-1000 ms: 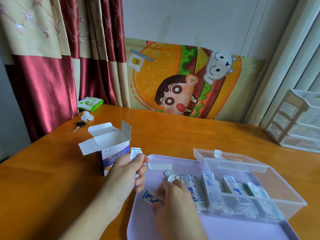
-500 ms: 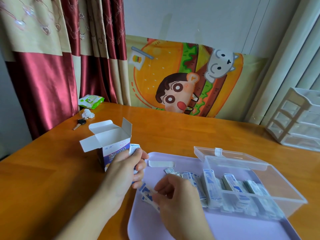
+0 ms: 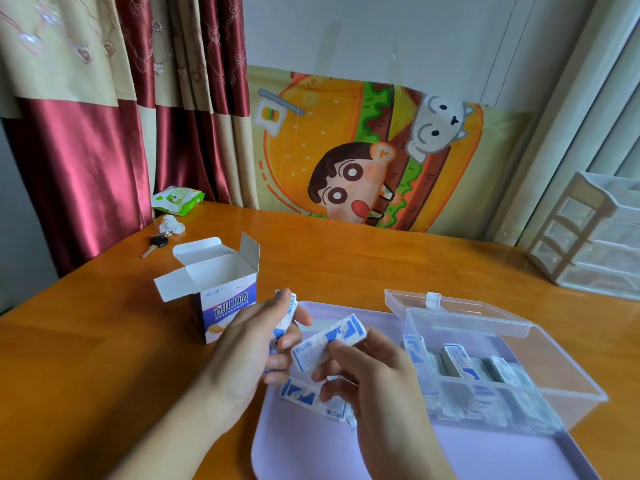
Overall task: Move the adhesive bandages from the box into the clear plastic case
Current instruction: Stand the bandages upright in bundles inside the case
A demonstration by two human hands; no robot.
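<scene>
The open purple and white bandage box (image 3: 221, 292) stands on the table left of the lilac tray (image 3: 311, 455). My left hand (image 3: 249, 348) holds a small stack of wrapped bandages (image 3: 289, 311) upright beside the box. My right hand (image 3: 367, 379) pinches another bundle of blue and white bandages (image 3: 327, 341), lifted above the tray and close to the left hand. More loose bandages (image 3: 311, 398) lie on the tray under my hands. The clear plastic case (image 3: 519, 362) sits open on the tray's right side, with several bandages inside.
The case's lid (image 3: 450, 306) lies back behind it. A white drawer unit (image 3: 588, 237) stands at the table's far right. A key (image 3: 154, 245), crumpled tissue (image 3: 171, 223) and a green wipes pack (image 3: 178, 199) lie at the far left corner by the curtain.
My right hand has lifted a bundle of bandages off the tray and raised it toward the left hand. The left hand has come away from the box a little, still holding its stack.
</scene>
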